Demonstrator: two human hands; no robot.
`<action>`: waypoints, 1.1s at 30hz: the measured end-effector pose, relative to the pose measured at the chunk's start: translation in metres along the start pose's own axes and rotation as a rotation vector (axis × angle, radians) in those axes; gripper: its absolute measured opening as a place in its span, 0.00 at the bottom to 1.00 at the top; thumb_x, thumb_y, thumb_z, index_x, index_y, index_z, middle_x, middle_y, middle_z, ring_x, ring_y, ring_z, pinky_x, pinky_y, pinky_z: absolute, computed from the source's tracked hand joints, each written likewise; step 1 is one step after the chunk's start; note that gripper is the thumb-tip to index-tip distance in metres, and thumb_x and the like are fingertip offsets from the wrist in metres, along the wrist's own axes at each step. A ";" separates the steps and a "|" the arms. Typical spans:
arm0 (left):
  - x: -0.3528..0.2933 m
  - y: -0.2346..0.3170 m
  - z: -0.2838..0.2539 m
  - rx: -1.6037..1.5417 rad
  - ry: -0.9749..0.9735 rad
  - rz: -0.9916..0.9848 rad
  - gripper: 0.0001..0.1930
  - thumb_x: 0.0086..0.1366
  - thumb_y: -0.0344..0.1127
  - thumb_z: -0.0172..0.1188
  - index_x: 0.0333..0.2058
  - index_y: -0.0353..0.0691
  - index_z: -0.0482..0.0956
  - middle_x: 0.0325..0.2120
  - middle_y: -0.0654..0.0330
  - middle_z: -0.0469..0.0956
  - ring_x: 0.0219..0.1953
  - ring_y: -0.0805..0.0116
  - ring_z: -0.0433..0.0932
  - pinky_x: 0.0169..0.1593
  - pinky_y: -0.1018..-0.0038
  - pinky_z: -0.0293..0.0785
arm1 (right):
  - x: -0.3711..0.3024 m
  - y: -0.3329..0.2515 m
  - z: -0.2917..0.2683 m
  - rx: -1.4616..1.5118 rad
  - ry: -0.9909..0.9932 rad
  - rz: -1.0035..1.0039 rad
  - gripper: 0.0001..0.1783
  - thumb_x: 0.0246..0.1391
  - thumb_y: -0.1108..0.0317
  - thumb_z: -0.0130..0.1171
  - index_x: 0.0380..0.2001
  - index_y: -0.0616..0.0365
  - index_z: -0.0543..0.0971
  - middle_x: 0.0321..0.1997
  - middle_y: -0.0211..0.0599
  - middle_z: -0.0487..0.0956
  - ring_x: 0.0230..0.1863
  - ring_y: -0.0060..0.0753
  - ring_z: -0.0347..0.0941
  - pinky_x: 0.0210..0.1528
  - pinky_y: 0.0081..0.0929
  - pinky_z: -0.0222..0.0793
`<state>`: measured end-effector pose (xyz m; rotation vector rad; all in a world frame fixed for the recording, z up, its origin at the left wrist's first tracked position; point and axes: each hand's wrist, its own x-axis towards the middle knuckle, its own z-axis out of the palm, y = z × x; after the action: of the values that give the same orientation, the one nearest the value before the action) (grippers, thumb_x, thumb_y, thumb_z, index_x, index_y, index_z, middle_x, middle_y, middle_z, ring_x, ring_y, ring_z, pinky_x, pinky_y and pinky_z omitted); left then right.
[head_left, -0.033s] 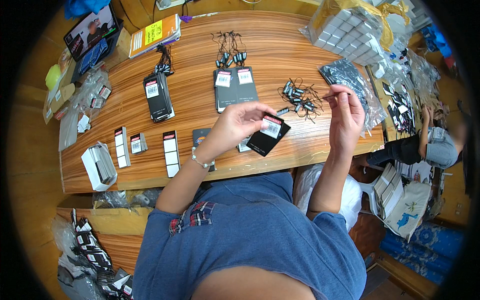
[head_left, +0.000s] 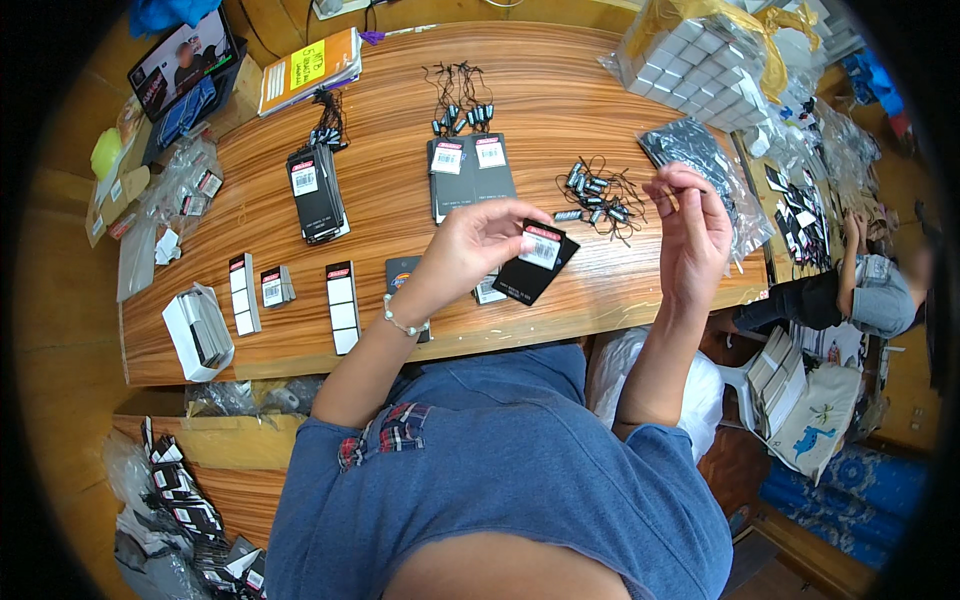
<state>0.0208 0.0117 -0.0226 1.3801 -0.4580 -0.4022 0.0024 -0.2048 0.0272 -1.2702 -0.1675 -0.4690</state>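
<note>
Showing a red band and a white barcode label, a small fan of thin black rectangular card tags [head_left: 535, 268] is clamped between the thumb and fingers of the left hand [head_left: 482, 242], above the near part of the brown wood-grained desk [head_left: 560, 100]. The cards are gripped along one upper side, presumably so that the printed face is left readable and the rest is kept uncovered. The right hand [head_left: 695, 230] is raised well apart from the tags; its thumb and fingertips are drawn close together, but whether a fine cord is pinched there cannot be told. Between the hands, a tangled heap of black cords with small grey-and-black toggles [head_left: 597, 187] is placed; by judgement, this spot was chosen for short reach from the right. Farther back, a double stack of dark grey card tags with black cords [head_left: 472, 185] is laid with its cords spread away from the near edge, likely to prevent snagging. A single stack of black corded card tags [head_left: 315, 195] is similarly set to its left. Label strips on black backing card [head_left: 342, 305] and a white open box of grey cards [head_left: 180, 340] are lined along the near left, probably for separation by kind.
</note>
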 end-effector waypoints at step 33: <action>0.004 0.008 0.007 0.099 0.297 0.216 0.13 0.55 0.19 0.57 0.41 0.33 0.74 0.39 0.59 0.76 0.39 0.72 0.77 0.44 0.79 0.75 | -0.028 0.037 0.052 -0.801 -0.218 -0.144 0.04 0.40 0.77 0.55 0.18 0.64 0.71 0.17 0.39 0.69 0.21 0.36 0.64 0.24 0.29 0.60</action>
<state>0.0205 0.0047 -0.0131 1.4405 -0.3801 0.0031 0.0001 -0.1409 0.0002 -2.1072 -0.2700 -0.5425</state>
